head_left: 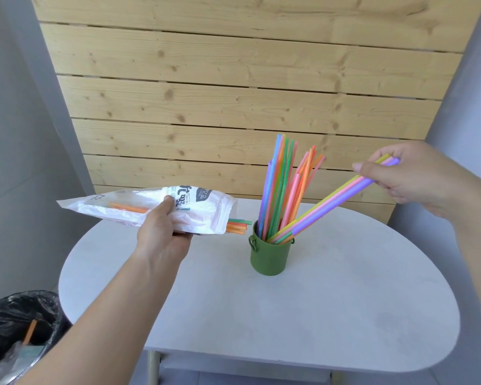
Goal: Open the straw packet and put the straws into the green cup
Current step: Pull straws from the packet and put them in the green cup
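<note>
Pinched between thumb and fingers of the right hand (417,179) is a small bunch of straws (336,201), yellow, pink and purple; grip closed on their upper ends, up and to the right of the green cup (270,257). Bunch slants down-left w/ lower ends already inside the cup mouth, resting on the right side of its rim.

Left hand (161,232) is wrapped around the straw packet (139,209), thumb on top, fingers underneath, holding it roughly level above the left part of the white table (289,315). Packet's open end points right, toward the cup; a few green and orange straw tips (238,226) poke out of it, near the cup but not touching. One orange straw shows through the clear film further back.

Cup stands upright approx. mid-table, a small handle on its left side. Many more straws (283,187) stand in it already, leaning at diff. angles: purple, blue, green, pink, orange.

Wooden slat panel (233,87) behind the table. Bin w/ black bag (17,329) at lower left, on the floor beside the table.
</note>
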Demonstrator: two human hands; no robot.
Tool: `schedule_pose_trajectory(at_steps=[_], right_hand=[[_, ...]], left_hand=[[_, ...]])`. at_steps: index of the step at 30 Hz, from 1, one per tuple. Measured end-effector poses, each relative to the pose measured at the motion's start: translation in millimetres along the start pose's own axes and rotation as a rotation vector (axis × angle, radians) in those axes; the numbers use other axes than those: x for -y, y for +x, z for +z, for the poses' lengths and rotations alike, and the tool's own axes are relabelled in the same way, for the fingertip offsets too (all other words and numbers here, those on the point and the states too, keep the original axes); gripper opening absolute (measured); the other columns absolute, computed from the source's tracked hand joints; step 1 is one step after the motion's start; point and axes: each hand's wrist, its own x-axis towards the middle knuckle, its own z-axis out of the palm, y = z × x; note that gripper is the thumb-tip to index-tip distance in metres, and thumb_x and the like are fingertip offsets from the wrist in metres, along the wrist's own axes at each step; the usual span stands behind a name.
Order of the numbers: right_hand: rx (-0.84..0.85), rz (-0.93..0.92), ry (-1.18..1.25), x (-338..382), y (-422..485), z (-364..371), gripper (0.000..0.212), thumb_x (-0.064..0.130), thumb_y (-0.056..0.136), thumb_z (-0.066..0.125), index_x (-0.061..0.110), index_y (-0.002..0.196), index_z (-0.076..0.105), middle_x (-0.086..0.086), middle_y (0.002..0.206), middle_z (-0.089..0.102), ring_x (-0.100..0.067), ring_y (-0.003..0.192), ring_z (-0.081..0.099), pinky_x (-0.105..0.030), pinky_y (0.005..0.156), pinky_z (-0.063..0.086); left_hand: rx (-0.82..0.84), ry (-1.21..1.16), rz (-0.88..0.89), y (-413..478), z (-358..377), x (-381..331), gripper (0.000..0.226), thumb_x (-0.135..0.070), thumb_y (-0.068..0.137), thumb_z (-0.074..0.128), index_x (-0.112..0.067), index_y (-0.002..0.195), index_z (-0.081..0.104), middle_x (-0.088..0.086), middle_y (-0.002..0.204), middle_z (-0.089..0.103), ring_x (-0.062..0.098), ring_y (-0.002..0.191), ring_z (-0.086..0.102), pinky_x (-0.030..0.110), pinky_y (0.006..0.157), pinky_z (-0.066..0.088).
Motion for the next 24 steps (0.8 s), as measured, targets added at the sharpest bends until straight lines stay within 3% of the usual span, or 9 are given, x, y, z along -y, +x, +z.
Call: schedule_pose_trajectory(at_steps=[4, 7, 11, 14, 17, 19, 22, 24], right_hand=[[0.009, -0.026, 0.056, 8, 13, 25, 0.042, 0.031, 0.085, 0.077, -0.004, 0.079, 0.056, -0.008, 0.063, 0.032, -0.020, 0.053, 0.022, -0.029, 0.052, 0.019], [-0.038, -0.044, 0.076, 10, 24, 49, 0.038, 0.033, 0.084, 0.078, 0.009, 0.071, 0.052, -0.005, 0.060, 0.029, -0.020, 0.051, 0.022, -0.028, 0.050, 0.020], [-0.118, -0.071, 0.032, 9, 38, 76, 0.034, 0.035, 0.084, 0.078, 0.007, 0.073, 0.063, 0.007, 0.046, 0.038, -0.015, 0.045, 0.033, -0.027, 0.050, 0.026], [-0.123, -0.103, 0.043, 10, 41, 93, 0.026, 0.031, 0.084, 0.079, 0.017, 0.069, 0.063, 0.010, 0.054, 0.056, -0.009, 0.049, 0.049, -0.024, 0.049, 0.034], [-0.142, -0.137, 0.039, 6, 44, 108, 0.020, 0.035, 0.079, 0.082, 0.026, 0.086, 0.066, 0.003, 0.079, 0.073, -0.016, 0.071, 0.069, -0.032, 0.066, 0.054], [-0.180, -0.117, 0.003, 5, 45, 112, 0.042, 0.043, 0.073, 0.083, 0.026, 0.106, 0.063, 0.003, 0.091, 0.072, -0.019, 0.083, 0.071, -0.035, 0.075, 0.056], [-0.244, -0.103, -0.052, 5, 44, 115, 0.067, 0.050, 0.071, 0.083, 0.022, 0.124, 0.052, 0.005, 0.088, 0.065, -0.020, 0.086, 0.068, -0.036, 0.074, 0.054], [-0.279, -0.123, -0.037, 4, 43, 115, 0.064, 0.048, 0.072, 0.083, 0.022, 0.119, 0.049, 0.002, 0.081, 0.066, -0.022, 0.079, 0.069, -0.043, 0.074, 0.059]], left_hand=[[0.010, 0.010, -0.006, -2, 1, 3, 0.031, -0.012, 0.102, 0.068, -0.006, 0.132, 0.066, 0.007, 0.117, 0.079, 0.022, 0.097, 0.079, 0.041, 0.076, 0.065], [0.009, 0.003, -0.001, -1, -1, 2, 0.033, -0.011, 0.102, 0.068, -0.004, 0.133, 0.066, 0.007, 0.117, 0.079, 0.023, 0.101, 0.079, 0.043, 0.084, 0.065], [0.004, 0.004, 0.009, 1, -3, -2, 0.033, -0.012, 0.102, 0.067, -0.005, 0.135, 0.066, 0.008, 0.122, 0.078, 0.024, 0.107, 0.078, 0.043, 0.090, 0.064], [0.003, 0.008, 0.011, 1, -5, -4, 0.035, -0.012, 0.103, 0.067, -0.004, 0.136, 0.065, 0.009, 0.127, 0.077, 0.024, 0.111, 0.077, 0.043, 0.091, 0.063], [-0.005, 0.005, 0.004, 0, -5, -4, 0.033, -0.012, 0.103, 0.067, -0.004, 0.135, 0.066, 0.008, 0.124, 0.078, 0.024, 0.106, 0.078, 0.041, 0.084, 0.064], [-0.004, 0.005, -0.002, 0, -4, -3, 0.033, -0.011, 0.103, 0.066, -0.004, 0.135, 0.066, 0.009, 0.126, 0.077, 0.023, 0.109, 0.077, 0.041, 0.083, 0.065], [-0.003, 0.015, -0.010, 0, -4, -2, 0.034, -0.012, 0.102, 0.068, -0.005, 0.135, 0.066, 0.009, 0.127, 0.077, 0.024, 0.110, 0.078, 0.041, 0.082, 0.065], [-0.007, 0.016, -0.010, 1, -4, -2, 0.034, -0.012, 0.101, 0.069, -0.005, 0.134, 0.066, 0.008, 0.125, 0.078, 0.024, 0.109, 0.078, 0.042, 0.084, 0.065]])
